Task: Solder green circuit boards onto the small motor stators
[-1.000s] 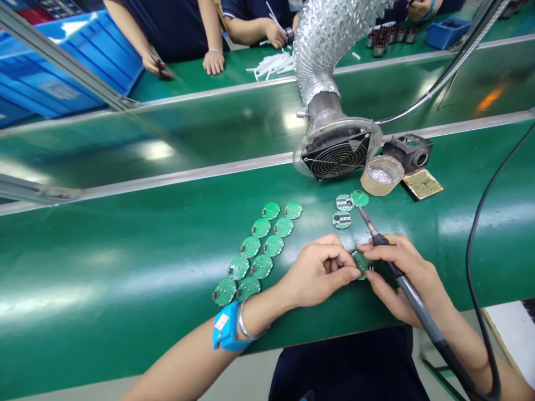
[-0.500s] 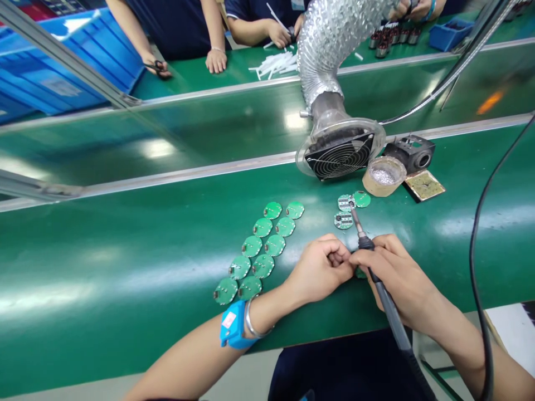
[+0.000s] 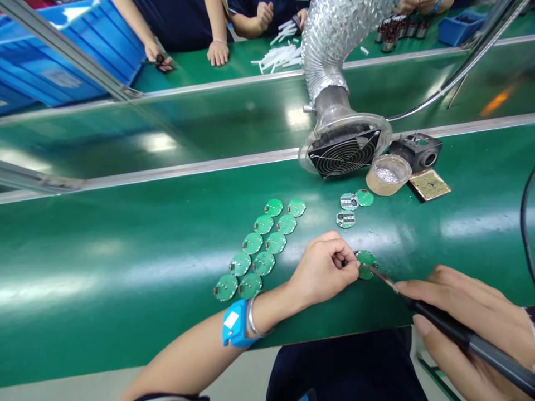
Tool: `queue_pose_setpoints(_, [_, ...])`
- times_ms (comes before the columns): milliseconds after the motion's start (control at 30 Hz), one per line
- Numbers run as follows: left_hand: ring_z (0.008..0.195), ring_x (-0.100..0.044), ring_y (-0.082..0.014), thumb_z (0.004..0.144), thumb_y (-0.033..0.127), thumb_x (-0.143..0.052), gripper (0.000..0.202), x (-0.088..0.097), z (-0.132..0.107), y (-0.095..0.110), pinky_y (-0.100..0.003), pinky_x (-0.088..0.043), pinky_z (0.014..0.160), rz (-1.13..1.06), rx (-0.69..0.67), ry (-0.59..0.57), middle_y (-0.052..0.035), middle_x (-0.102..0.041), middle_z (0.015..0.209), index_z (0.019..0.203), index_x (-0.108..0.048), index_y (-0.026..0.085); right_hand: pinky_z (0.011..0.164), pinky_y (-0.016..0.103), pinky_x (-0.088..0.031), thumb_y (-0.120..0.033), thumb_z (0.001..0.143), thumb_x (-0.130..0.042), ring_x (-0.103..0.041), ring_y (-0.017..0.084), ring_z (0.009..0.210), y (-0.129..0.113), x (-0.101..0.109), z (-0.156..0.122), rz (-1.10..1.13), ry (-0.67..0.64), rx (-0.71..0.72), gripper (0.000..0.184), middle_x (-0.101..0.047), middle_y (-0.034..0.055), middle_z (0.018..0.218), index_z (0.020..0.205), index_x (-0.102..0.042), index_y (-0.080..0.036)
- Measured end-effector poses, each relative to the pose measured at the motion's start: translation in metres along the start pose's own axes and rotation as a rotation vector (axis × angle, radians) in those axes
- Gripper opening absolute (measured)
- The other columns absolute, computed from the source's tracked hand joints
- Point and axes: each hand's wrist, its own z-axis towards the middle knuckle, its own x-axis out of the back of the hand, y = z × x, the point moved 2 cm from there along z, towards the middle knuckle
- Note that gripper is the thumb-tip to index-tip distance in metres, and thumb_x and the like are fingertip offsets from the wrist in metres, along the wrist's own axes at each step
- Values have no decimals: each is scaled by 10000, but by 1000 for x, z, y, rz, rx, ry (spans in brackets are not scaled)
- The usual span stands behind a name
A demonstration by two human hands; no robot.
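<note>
Right of your left hand (image 3: pixel 324 268), which pinches its edge, the round board (image 3: pixel 368 259) meets the left-pointing soldering iron (image 3: pixel 443 324) gripped in your right hand (image 3: pixel 470 314).

Soldering iron (image 3: pixel 460 334) handle cut off right, board (image 3: pixel 368 262) edge behind left hand (image 3: pixel 324 268)

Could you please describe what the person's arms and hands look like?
The left hand and right hand are ungloved, forearms bare. On the left wrist sit a blue wrist strap with a white label and, beside it, a silver bangle.
</note>
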Motion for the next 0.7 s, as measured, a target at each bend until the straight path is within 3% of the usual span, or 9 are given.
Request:
queue_pose_setpoints(267, [476,-408,-36,673,91,-616,79,-1,-1,2,-168,-347,445,81,-84,40,33,-491,650,612,-601,139,520,302,-469,-99,804,-536,-546,150,573,-1,-9,2,14,-6,-36,284,-601,33,756,1054,-640,-186])
queue_pose_setpoints(567, [489,-424,-46,685,95,-619,88,-1,-1,3,-179,-357,462,148,-124,57,25,-506,648,610,-599,138,597,358,-519,-82,815,-520,-675,238,787,0,-9,1,-100,-37,89,294,-679,76,872,1071,-613,-196])
queue_pose_setpoints(700, [488,-426,-48,684,95,-623,85,-1,-2,3,-182,-358,460,155,-126,65,27,-504,646,616,-605,143,576,354,-521,-109,819,-535,-674,234,761,-3,-4,-1,-87,-15,75,261,-680,64,860,1024,-658,-215])
